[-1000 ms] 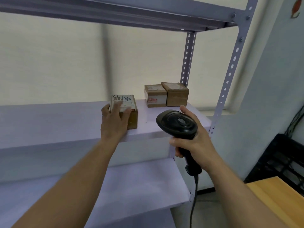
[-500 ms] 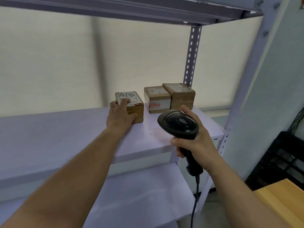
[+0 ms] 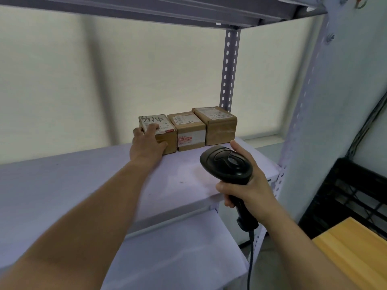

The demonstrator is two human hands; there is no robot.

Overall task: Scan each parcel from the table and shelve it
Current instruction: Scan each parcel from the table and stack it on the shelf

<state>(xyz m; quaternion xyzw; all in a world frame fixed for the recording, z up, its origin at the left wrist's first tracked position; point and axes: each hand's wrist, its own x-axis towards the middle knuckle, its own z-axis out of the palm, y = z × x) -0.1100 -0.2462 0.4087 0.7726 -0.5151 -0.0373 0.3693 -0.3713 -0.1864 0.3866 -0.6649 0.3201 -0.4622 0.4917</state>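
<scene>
My left fingers (image 3: 151, 128) curl over the top of the scribbled parcel (image 3: 167, 132), thumb against its front face. So my left hand (image 3: 144, 145) grips it where it sits on the shelf (image 3: 83, 185), up against the middle parcel (image 3: 189, 132) (red label on its front). That one touches a third parcel (image 3: 219, 126) by the upright. My right hand (image 3: 253, 189) is wrapped tight round the handle of the black scanner (image 3: 227, 164), above the shelf's front edge. A corner of the wooden table (image 3: 356, 252) shows at lower right.
</scene>
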